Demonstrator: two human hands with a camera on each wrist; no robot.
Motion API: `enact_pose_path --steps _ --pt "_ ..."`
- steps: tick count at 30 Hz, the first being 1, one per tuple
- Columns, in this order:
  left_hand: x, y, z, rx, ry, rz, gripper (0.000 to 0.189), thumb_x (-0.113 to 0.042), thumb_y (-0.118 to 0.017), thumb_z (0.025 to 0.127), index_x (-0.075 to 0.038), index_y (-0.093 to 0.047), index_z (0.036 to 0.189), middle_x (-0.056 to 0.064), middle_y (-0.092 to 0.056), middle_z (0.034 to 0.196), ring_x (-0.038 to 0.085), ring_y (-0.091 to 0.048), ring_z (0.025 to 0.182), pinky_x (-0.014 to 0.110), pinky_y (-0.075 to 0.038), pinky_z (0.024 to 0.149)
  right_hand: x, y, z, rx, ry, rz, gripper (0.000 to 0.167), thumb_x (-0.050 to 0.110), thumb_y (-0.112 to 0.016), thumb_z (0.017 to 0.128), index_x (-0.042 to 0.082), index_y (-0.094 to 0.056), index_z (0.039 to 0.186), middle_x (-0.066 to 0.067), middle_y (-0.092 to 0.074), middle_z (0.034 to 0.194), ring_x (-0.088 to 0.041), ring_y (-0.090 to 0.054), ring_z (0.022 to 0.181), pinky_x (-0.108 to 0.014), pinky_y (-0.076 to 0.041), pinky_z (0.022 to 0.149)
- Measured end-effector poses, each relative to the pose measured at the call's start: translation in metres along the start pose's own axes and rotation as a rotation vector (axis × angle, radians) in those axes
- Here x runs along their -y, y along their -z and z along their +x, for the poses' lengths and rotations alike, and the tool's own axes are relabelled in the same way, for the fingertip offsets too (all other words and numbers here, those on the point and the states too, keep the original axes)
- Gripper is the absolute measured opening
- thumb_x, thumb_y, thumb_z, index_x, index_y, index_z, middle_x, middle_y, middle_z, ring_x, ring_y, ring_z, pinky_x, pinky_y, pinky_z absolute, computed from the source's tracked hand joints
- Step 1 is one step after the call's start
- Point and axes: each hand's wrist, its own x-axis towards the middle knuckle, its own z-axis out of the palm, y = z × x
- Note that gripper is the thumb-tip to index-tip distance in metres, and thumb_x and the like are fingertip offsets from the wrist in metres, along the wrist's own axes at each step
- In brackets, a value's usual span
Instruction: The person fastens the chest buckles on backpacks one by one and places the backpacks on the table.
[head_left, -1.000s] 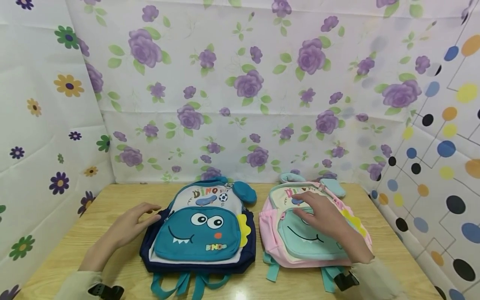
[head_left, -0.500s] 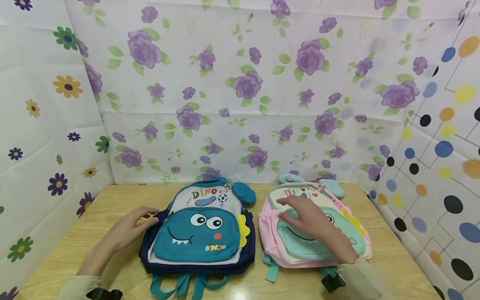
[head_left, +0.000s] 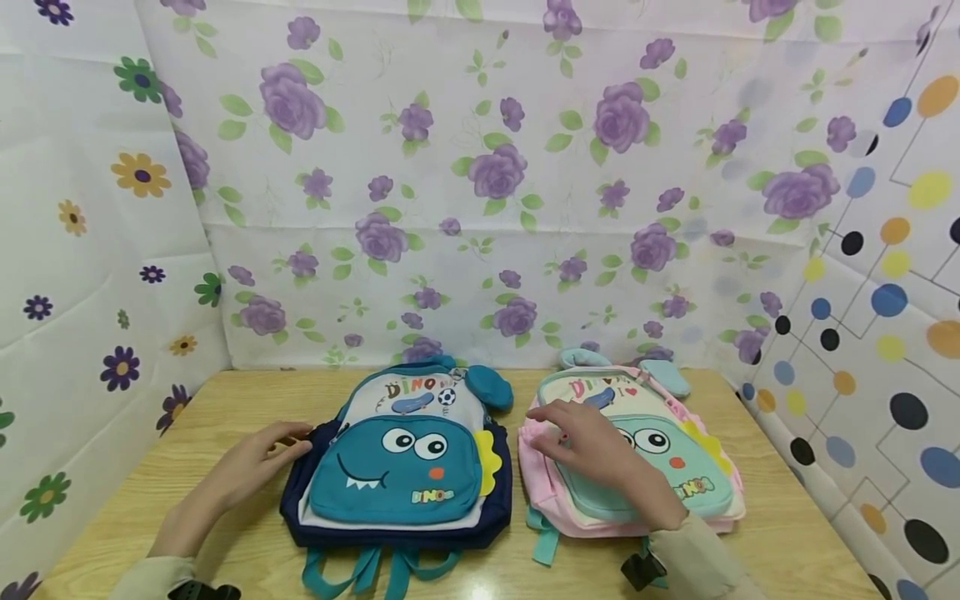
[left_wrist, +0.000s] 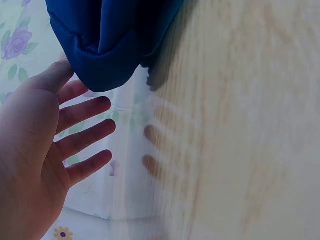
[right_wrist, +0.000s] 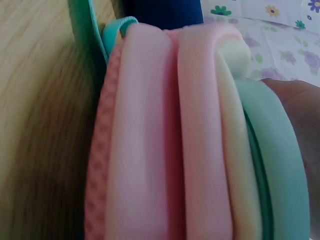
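Note:
A navy and teal dinosaur backpack [head_left: 397,492] lies on its back with its front up. My left hand [head_left: 243,471] is at its left side; in the left wrist view that hand [left_wrist: 40,135] has its fingers spread and the thumb at the navy fabric [left_wrist: 107,60]. To the right lies a pink and mint dinosaur backpack [head_left: 536,479]. My right hand [head_left: 600,446] reaches over its mint front pocket, fingertips near the upper left side, fingers loosely bent. In the right wrist view the pink side [right_wrist: 142,130] hides most of that hand [right_wrist: 300,107].
Both backpacks rest on a wooden table [head_left: 172,433]. Teal straps [head_left: 397,571] stick out toward the front edge. Floral cloth [head_left: 465,275] hangs behind, with a dotted cloth [head_left: 862,350] on the right and a flowered one [head_left: 90,275] on the left.
My right hand has moved left across the pink backpack, uncovering the eyes on its pocket. The left hand has hardly moved, and both backpacks stay in place.

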Motion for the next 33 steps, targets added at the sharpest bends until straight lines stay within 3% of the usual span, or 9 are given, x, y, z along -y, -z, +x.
enact_pose_path --steps 10,22,29,33 --pt "0.002 -0.004 0.001 0.007 -0.015 0.004 0.041 -0.041 -0.053 0.102 -0.014 -0.063 0.131 0.006 -0.069 0.120 0.030 -0.064 0.112 0.046 -0.053 0.086 0.015 -0.004 0.008 0.089 -0.029 0.015 0.039 0.036 -0.063 0.098 0.020 -0.063 0.133 0.000 -0.065 0.130 -0.022 -0.060 0.122 -0.048 -0.043 0.107" --pt "-0.003 -0.002 0.000 0.035 -0.011 -0.020 0.042 -0.042 -0.054 0.102 -0.014 -0.062 0.133 0.005 -0.069 0.123 0.024 -0.065 0.109 0.034 -0.053 0.082 0.024 -0.018 0.017 0.151 -0.010 0.014 0.041 0.038 -0.065 0.096 0.018 -0.064 0.131 0.002 -0.066 0.128 -0.017 -0.061 0.118 -0.046 -0.045 0.105" --pt "-0.004 -0.003 0.002 0.063 -0.003 -0.029 0.043 -0.041 -0.054 0.102 -0.012 -0.061 0.133 0.004 -0.069 0.118 0.018 -0.064 0.101 0.028 -0.053 0.079 0.033 -0.025 0.024 0.234 -0.036 -0.020 0.049 0.051 -0.066 0.092 0.024 -0.062 0.132 0.004 -0.064 0.130 -0.013 -0.062 0.113 -0.047 -0.040 0.108" --pt "-0.003 -0.004 0.002 0.085 0.010 -0.045 0.045 -0.041 -0.054 0.102 -0.010 -0.059 0.134 0.007 -0.069 0.117 0.020 -0.063 0.102 0.029 -0.053 0.080 0.039 -0.030 0.026 0.270 -0.034 -0.025 0.051 0.054 -0.065 0.091 0.024 -0.063 0.132 0.001 -0.063 0.129 -0.015 -0.063 0.108 -0.045 -0.045 0.103"
